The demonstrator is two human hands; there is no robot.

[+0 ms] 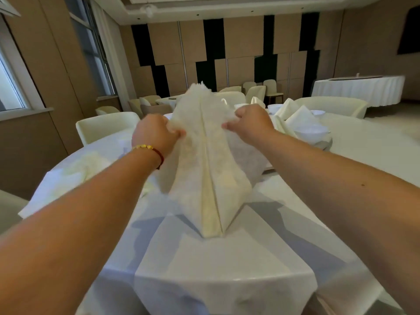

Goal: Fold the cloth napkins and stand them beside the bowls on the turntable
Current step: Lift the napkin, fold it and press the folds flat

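Note:
A cream cloth napkin (204, 160) stands folded into a tall cone shape, its lower point resting on the white tablecloth (227, 258). My left hand (154, 133) grips its left side and my right hand (250, 121) pinches its right side, both near the top. Behind at the right, folded napkins (297, 117) stand beside white bowls (311, 131) on the turntable (327, 142), whose surface is mostly hidden. A pile of loose napkins (86, 164) lies on the table to the left.
Cream chairs (106, 126) ring the table, one more at the far right (331, 105). Another round table with a white skirt (356, 89) stands at the back right. Windows line the left wall.

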